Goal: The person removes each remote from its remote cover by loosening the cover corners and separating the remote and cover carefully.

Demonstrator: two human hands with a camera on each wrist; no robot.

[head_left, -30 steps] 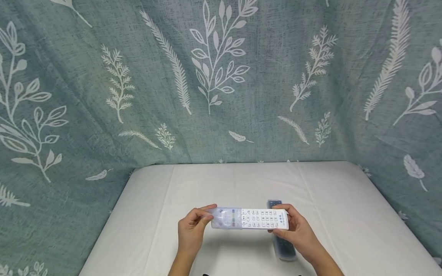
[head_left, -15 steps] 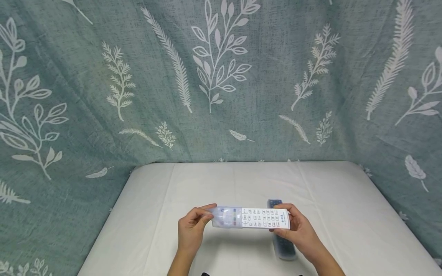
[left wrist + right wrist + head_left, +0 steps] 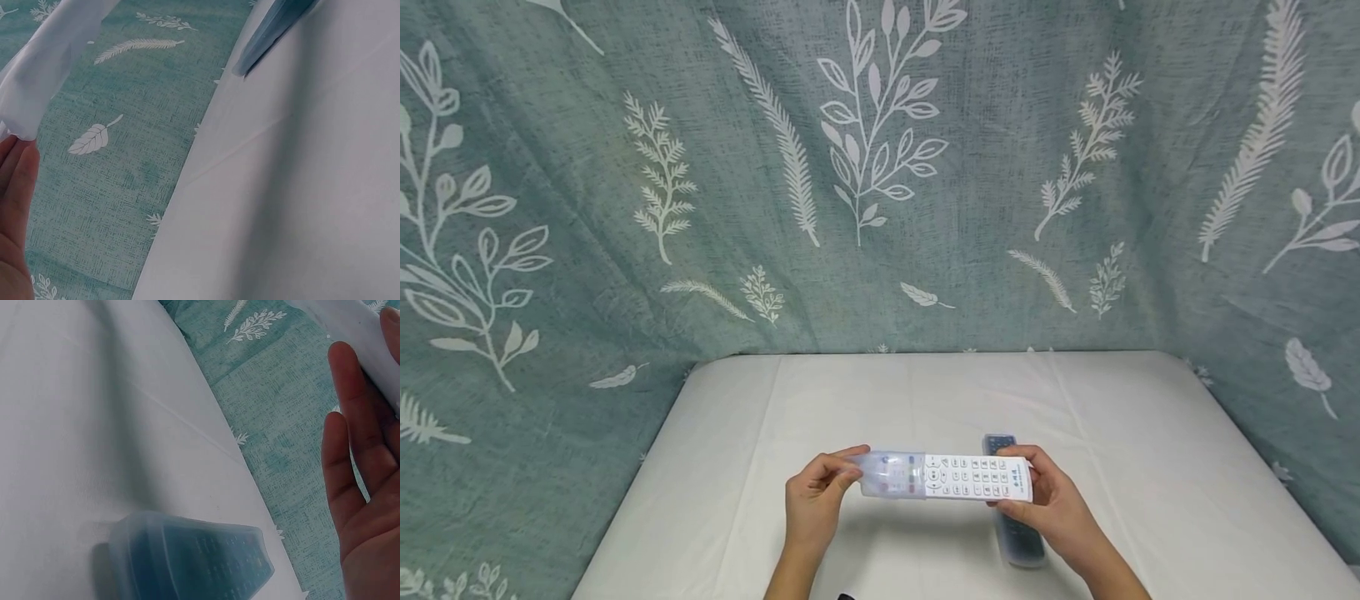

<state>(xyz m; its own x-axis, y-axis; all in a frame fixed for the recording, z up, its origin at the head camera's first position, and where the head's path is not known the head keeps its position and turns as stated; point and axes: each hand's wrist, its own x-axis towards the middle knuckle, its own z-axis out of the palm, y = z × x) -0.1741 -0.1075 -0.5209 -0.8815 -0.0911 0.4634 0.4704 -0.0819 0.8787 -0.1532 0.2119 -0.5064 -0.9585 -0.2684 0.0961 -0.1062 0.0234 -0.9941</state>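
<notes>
A white remote control (image 3: 973, 477) is held level above the table, its left part inside a translucent plastic sleeve (image 3: 891, 474). My left hand (image 3: 817, 500) pinches the sleeve's far left end between thumb and fingers. At the other end, my right hand (image 3: 1054, 504) grips the bare end of the white remote, thumb below and fingers behind. In the left wrist view the sleeve (image 3: 40, 81) rises from the fingertips. The right wrist view shows the underside of the white remote (image 3: 356, 328) against the right hand (image 3: 369, 462).
Under the right hand, a dark remote control (image 3: 1022, 543) in a translucent cover lies on the white tabletop (image 3: 737, 467), its middle partly hidden. It looms large in the right wrist view. A green leaf-patterned curtain (image 3: 985, 192) hangs behind and beside the table.
My right hand and the white remote have shifted slightly right, so a little more of the remote shows beyond the sleeve's edge. My left hand stays nearly still.
</notes>
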